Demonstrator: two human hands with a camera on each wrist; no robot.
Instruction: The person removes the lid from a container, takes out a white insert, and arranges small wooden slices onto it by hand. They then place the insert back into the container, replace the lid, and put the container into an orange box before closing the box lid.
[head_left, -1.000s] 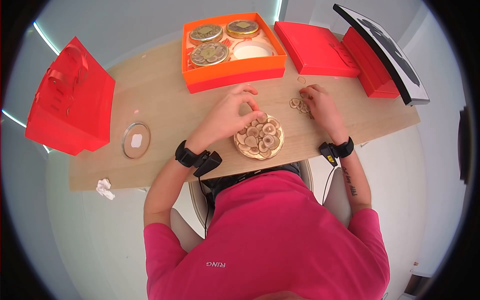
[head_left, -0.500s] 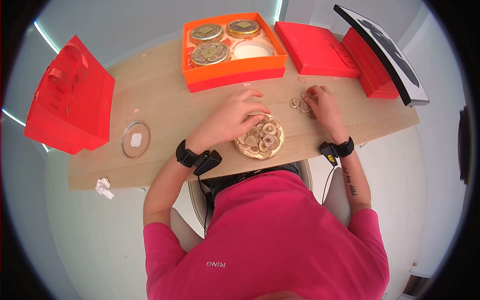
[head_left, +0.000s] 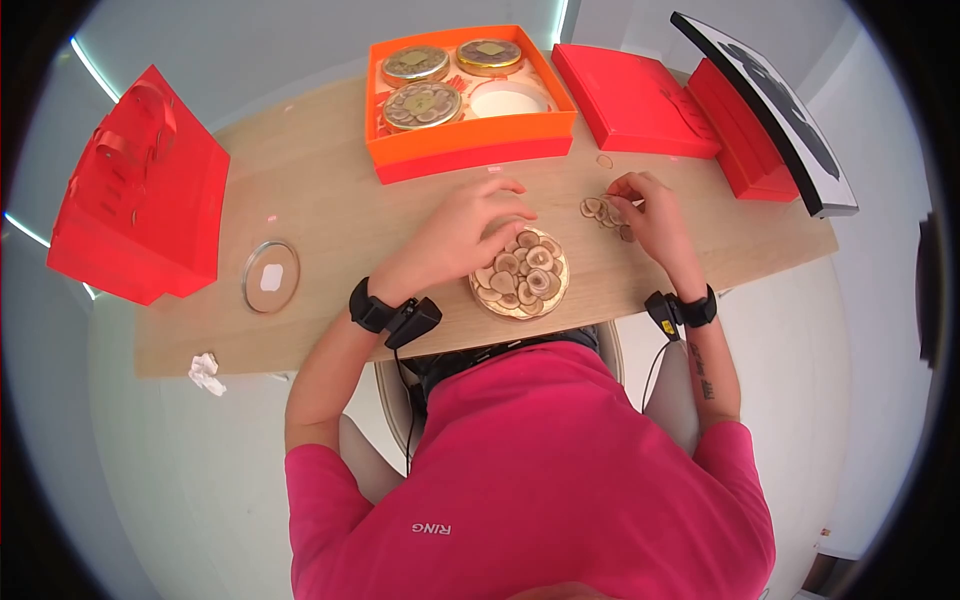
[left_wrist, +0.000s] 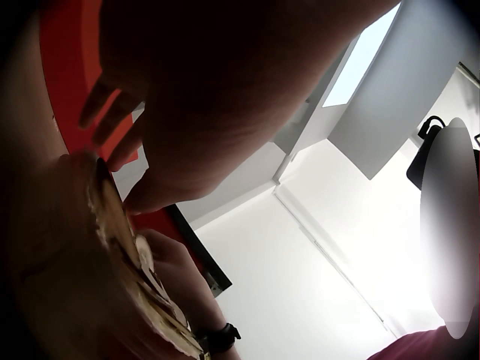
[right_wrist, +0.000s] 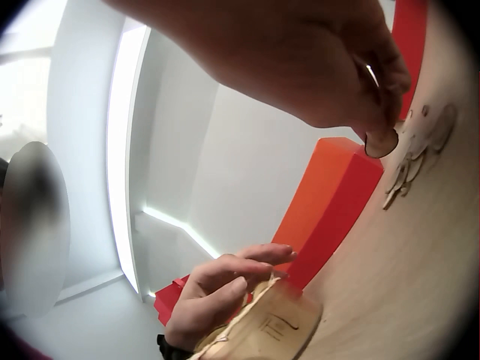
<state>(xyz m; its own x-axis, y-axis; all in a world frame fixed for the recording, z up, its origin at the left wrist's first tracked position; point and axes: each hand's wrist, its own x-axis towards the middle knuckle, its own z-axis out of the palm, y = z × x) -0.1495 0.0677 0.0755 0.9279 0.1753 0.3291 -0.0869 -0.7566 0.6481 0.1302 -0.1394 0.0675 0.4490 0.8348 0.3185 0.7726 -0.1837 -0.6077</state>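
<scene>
A round clear-sided tub with a gold rim (head_left: 521,316) stands at the table's front, filled with thin tan slices (head_left: 512,272) edged in brown. Over its upper left side is my left hand (head_left: 462,238), fingers loosely bent, fingertips right at the rim and nothing held. To the right, my right hand (head_left: 655,218) pinches one dark-edged slice (right_wrist: 382,143) between thumb and fingers, above the table. Below and beside that hand lies a small pile of loose slices (head_left: 593,208), partly hidden by the fingers in the head view.
An orange-red gift box (head_left: 470,155) behind holds three round tubs around a vacant white recess. A red lid (head_left: 630,95) and a framed picture (head_left: 775,90) are at back right. On the left are a red bag (head_left: 150,200), a clear round lid (head_left: 247,280) and crumpled tissue (head_left: 206,373).
My left hand has lifted slightly from the slices in the tub, its fingers spreading. My right hand has shifted slightly right and back from the loose pile, with a slice in its pinch.
</scene>
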